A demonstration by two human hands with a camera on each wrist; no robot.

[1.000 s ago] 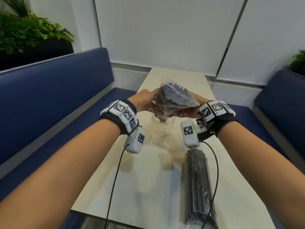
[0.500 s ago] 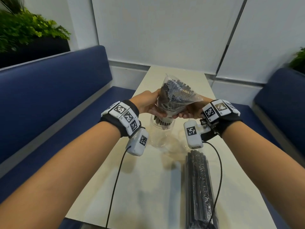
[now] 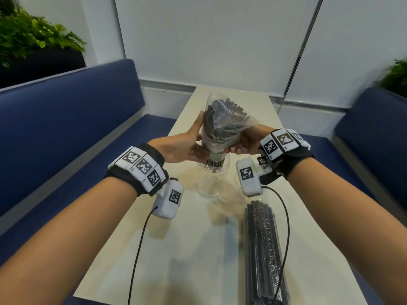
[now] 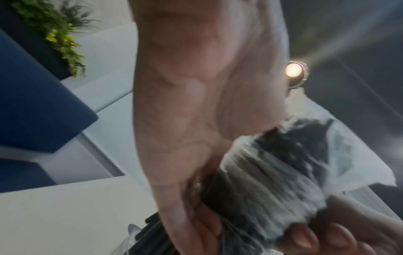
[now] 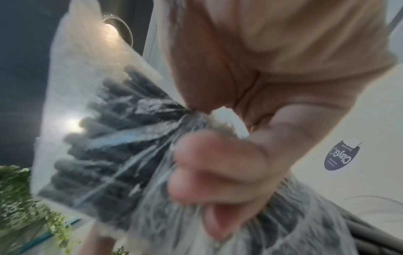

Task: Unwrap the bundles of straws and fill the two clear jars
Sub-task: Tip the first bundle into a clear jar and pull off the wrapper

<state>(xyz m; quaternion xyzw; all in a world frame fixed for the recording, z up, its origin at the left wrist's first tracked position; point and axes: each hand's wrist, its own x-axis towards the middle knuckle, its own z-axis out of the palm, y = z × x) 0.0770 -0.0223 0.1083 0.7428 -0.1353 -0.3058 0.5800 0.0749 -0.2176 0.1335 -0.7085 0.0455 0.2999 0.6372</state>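
A bundle of black straws in a clear plastic wrap (image 3: 222,122) stands upright above a clear jar (image 3: 212,181) at mid-table. The bare lower ends of the straws (image 3: 214,162) reach into the jar's mouth. My left hand (image 3: 189,146) grips the bundle from the left, its fingers running up the wrap. My right hand (image 3: 242,144) pinches the bunched wrap on the right. In the right wrist view my fingers (image 5: 218,172) clench crumpled plastic (image 5: 109,146). The left wrist view shows my palm against the wrapped straws (image 4: 283,172). A second wrapped bundle (image 3: 263,249) lies on the table at near right.
The narrow cream table (image 3: 176,249) runs away from me to a white wall. Blue benches (image 3: 66,128) line both sides, with plants (image 3: 33,40) behind them. Wrist-camera cables (image 3: 141,238) hang over the table.
Both hands have lifted the wrap higher, and my left fingers have slid up its side. More of the straws' bare lower ends now show in the jar's mouth.
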